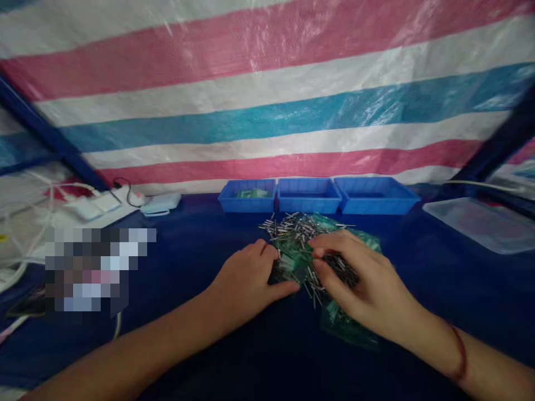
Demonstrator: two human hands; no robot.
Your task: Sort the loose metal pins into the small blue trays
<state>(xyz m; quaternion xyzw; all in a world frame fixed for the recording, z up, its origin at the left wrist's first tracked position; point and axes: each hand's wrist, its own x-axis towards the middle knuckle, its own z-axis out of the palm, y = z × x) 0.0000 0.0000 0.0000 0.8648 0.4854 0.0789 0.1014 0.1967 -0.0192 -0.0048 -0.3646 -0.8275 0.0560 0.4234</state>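
"Where are the metal pins from your hands?"

"From my seat, the heap of metal pins (295, 227) lies between the two and slightly beyond. My left hand (246, 273) is at its left side; my right hand (363, 273) reaches over its right part and hides some of it."

"Gripping anything?"

"The left looks loosely open, thumb well apart from the fingers, though some fingertips are hidden. On the right, thumb and forefinger nearly meet above the heap; I cannot tell whether a pin is pinched there."

"Which way do the pins point?"

"Every way, crossing each other. Several at the near side slant toward me, long axes tipping down to the right. One loose pin (346, 225) past my right fingers lies almost crosswise. A green plastic bag (349, 323) spreads beneath and around the heap."

"And room to move?"

"Tight at the far edge: the middle blue bin (309, 204) sits just behind the pins. Blue table (234, 362) runs toward me between the forearms, and more separates my right hand from the clear plastic tray (480, 225)."
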